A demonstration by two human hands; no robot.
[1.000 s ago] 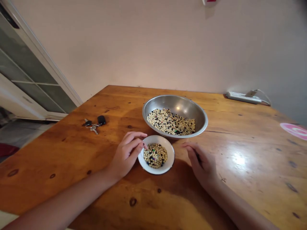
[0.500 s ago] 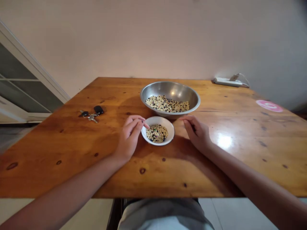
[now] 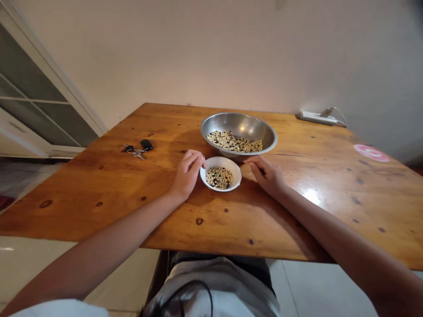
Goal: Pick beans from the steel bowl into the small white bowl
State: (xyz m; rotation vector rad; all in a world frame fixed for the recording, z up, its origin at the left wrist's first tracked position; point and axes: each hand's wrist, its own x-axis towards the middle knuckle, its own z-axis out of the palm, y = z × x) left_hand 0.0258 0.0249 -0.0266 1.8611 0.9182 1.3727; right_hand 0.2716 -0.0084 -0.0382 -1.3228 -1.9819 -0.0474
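A small white bowl [image 3: 236, 167] holds a mix of pale yellow and black beans [image 3: 219, 178], with a few green and reddish bits among them. At its left rim is my left hand [image 3: 188, 175], thumb and fingers pinched together; a tiny dark bean [image 3: 203, 157] shows at the fingertips. My right hand [image 3: 268, 177] rests on the table to the right of the bowl, apart from it. Its thumb and forefinger are closed, and whatever they may hold is too small to make out. Behind the white bowl stands a large steel basin [image 3: 257, 125] with more mixed beans [image 3: 233, 141].
Keys with black fobs [image 3: 138, 149] lie on the left of the wooden table [image 3: 132, 220]. A white power strip [image 3: 317, 117] with a plug sits at the back right by the wall. A pink round sticker [image 3: 371, 152] is on the right side.
The view has tilted and shifted a little. My left hand has drawn its fingers back from inside the white bowl to its left rim. The right hand stays beside the bowl.
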